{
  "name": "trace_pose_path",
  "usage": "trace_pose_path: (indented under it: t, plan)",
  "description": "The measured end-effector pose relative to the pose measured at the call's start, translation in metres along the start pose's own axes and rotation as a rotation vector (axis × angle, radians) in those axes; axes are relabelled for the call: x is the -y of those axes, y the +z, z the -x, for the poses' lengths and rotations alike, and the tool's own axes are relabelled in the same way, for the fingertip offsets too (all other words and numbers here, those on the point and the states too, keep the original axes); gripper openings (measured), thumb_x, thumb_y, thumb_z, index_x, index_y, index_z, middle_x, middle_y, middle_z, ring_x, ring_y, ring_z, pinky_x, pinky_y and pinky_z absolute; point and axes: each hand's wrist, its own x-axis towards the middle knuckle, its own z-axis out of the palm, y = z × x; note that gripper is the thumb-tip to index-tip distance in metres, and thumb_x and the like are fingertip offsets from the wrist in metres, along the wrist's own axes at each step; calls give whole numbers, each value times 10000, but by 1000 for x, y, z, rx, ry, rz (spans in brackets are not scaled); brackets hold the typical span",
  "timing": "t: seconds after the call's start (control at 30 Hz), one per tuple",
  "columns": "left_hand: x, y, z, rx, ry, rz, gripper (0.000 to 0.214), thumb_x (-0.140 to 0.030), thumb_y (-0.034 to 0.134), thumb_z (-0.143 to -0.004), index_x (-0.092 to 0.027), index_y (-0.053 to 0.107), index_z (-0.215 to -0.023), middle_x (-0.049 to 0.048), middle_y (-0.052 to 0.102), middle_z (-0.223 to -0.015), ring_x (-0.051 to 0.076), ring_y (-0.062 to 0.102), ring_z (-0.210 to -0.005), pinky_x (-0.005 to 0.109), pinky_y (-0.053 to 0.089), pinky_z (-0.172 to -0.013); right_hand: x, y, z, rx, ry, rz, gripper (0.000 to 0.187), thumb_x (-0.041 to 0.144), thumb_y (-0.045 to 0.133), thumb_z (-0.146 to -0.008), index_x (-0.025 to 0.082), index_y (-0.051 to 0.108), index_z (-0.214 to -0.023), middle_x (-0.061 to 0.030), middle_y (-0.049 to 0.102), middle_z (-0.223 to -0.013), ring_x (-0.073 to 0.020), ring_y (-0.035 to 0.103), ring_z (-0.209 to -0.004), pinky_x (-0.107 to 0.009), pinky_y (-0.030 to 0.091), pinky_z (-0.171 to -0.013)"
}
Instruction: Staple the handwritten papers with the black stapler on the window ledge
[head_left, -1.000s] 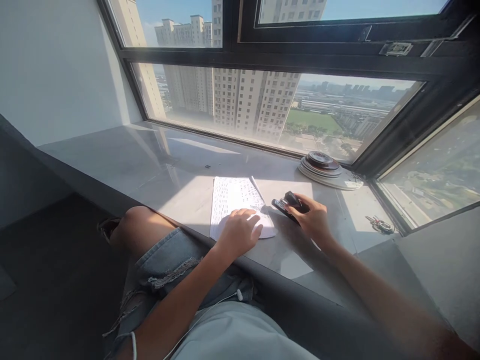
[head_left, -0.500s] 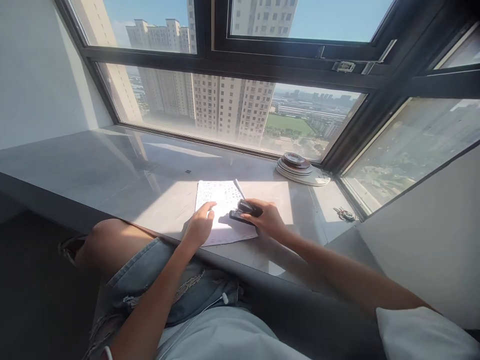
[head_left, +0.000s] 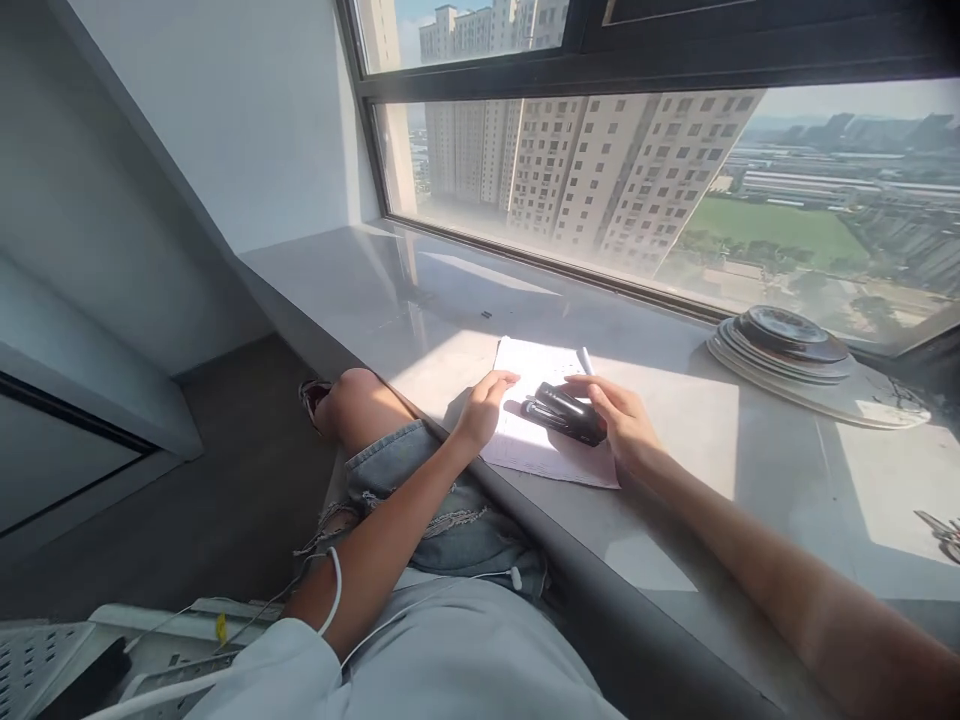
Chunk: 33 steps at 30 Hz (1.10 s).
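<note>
A printed sheet of paper (head_left: 551,462) lies on the pale stone sill in front of me; whether there are several sheets stacked I cannot tell. My left hand (head_left: 484,408) is at its left edge, thumb and fingers closed together on the paper. On the sheet rests a black stapler (head_left: 564,414), its front end pointing left. My right hand (head_left: 621,418) is beside the stapler's rear end, fingers apart and stretched along its far side, not wrapped round it. A white pen (head_left: 585,360) lies across the paper's far right corner.
Stacked plates (head_left: 784,350) stand on the sill (head_left: 675,530) at the right, by the window. Scissors (head_left: 941,535) lie near the right edge. Two small dark pieces (head_left: 486,314) lie beyond the paper. A white earphone cable (head_left: 420,612) runs across my lap.
My view has swung left and down. My right hand has loosened from the stapler, which now rests on the paper. My left fingers have closed together at the paper's left edge.
</note>
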Motion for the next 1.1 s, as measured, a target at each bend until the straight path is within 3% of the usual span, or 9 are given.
trace_pose_path:
  t: [0.17, 0.37, 0.5, 0.67, 0.8, 1.0, 1.1]
  plan:
    - [-6, -2, 6, 37, 17, -131, 392, -359, 372, -1096, -300, 729, -1245, -10, 727, -1404, 189, 644, -1375, 362, 528, -1193, -15, -4, -6, 7, 31, 27, 478, 668, 563, -1008, 258, 752, -1167, -103, 799, -1157, -338, 731, -1150, -571, 522, -1108]
    - [-17, -4, 8, 103, 48, -337, 398, -349, 360, -1112, -254, 708, -1280, 53, 724, -1408, 211, 646, -1357, 370, 527, -1180, -11, -4, -8, 10, 88, -27, 357, 524, 502, -1027, 256, 732, -1080, -79, 772, -1058, -316, 726, -1049, -621, 516, -1082]
    - [-18, -9, 1, 160, 68, -419, 395, -401, 362, -1120, -258, 702, -1260, 66, 758, -1319, 226, 695, -1263, 373, 565, -1107, -13, -3, -10, 9, 50, 5, 282, 456, 517, -997, 265, 724, -1020, -72, 778, -1019, -322, 721, -1022, -633, 523, -1060]
    - [-10, -11, -12, 106, 107, -303, 430, -366, 306, -1119, -219, 705, -1183, 106, 766, -1266, 215, 724, -1214, 372, 581, -1078, -21, 1, -16, 6, -8, -14, 245, 352, 505, -913, 250, 718, -976, -74, 773, -1000, -310, 707, -999, -574, 538, -1019]
    - [-5, -8, -11, 43, 166, -360, 425, -353, 326, -1109, -230, 729, -1167, 114, 777, -1218, 229, 717, -1214, 403, 572, -1093, -23, 2, -20, 44, -76, -46, 247, 272, 501, -818, 243, 723, -921, -67, 759, -988, -290, 692, -973, -512, 543, -981]
    - [-1, -10, -18, 59, 171, -386, 426, -339, 318, -1101, -220, 727, -1108, 118, 782, -1163, 237, 726, -1156, 429, 566, -1079, -22, 0, -20, 49, -38, -54, 255, 294, 488, -819, 249, 732, -881, -56, 753, -971, -274, 678, -961, -464, 524, -965]
    - [-2, -9, -24, 68, 130, -427, 374, -327, 350, -1082, -222, 709, -1062, 111, 783, -1132, 242, 732, -1137, 431, 569, -1063, -22, 0, -18, 45, 19, -122, 235, 311, 509, -821, 246, 732, -857, -58, 747, -933, -260, 661, -904, -402, 531, -848]
